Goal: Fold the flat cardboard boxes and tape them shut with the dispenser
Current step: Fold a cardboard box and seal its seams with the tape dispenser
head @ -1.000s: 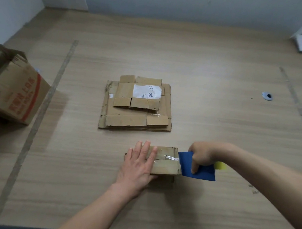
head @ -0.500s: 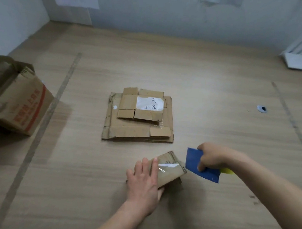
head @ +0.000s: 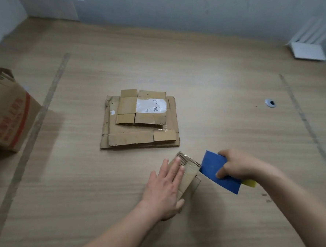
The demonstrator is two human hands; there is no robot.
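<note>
Lower centre of frame: the small box is sitting on the tabletop, turned so its long axis is running diagonally, from lower left up toward the upper right. A patch of shiny tape is showing at its far upper end.

Left hand is lying flat across the box's top, fingers straight and together, pointing up the frame; the grip here is open, pressing down, not curling round anything. Its thumb side seems to be tucking along the box's near lower edge, though that part is hidden.

Right hand is gripping the tape dispenser, fingers wrapped over the blue body, a yellow part poking out at lower right. The dispenser's front corner is sitting right against the box's right-hand face, touching or nearly so; too blurred to settle which.

The relation that matters: the box is lying directly left of the dispenser, and the dispenser hand is the nearer one to the untaped right face. Judging from this, the next pull would need to be travelling along that diagonal axis while the flat hand is holding the box from sliding.

Centre of frame: the stack of flat boxes is waiting, well apart from both hands. A big open carton is standing at the left edge
</note>
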